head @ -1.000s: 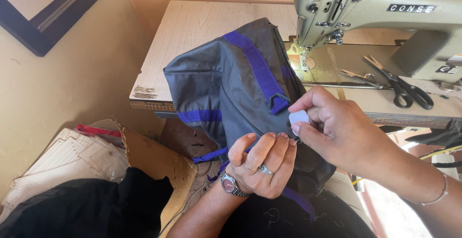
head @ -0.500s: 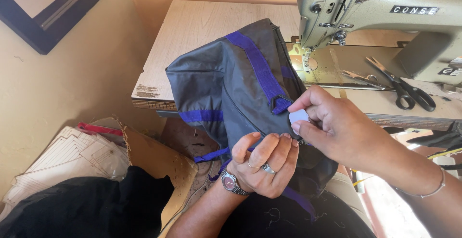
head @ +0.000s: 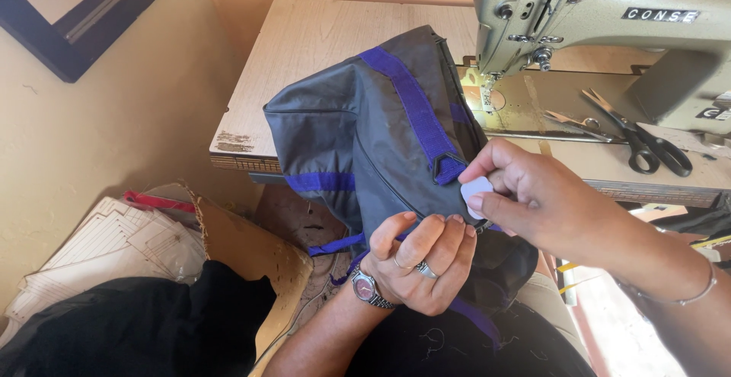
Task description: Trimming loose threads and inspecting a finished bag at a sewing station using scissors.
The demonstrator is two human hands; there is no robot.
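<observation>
A dark grey fabric bag (head: 358, 141) with blue webbing straps is propped against the front edge of a sewing table. My left hand (head: 415, 259), with a ring and a wristwatch, grips the bag's lower part, fingers curled over the cloth. My right hand (head: 533, 198) pinches a small white piece, like tailor's chalk (head: 475, 192), against the bag just below a blue strap loop (head: 448, 170).
A beige sewing machine (head: 609, 34) stands on the wooden table (head: 304, 49) at the right. Black-handled scissors (head: 643, 141) lie on the table beside it. On the floor at the left are stacked paper patterns (head: 114, 247), brown cardboard (head: 251, 251) and black cloth (head: 129, 324).
The view has shifted slightly. Both hands stay on the bag, the right hand holding the white piece at the same spot near the strap loop.
</observation>
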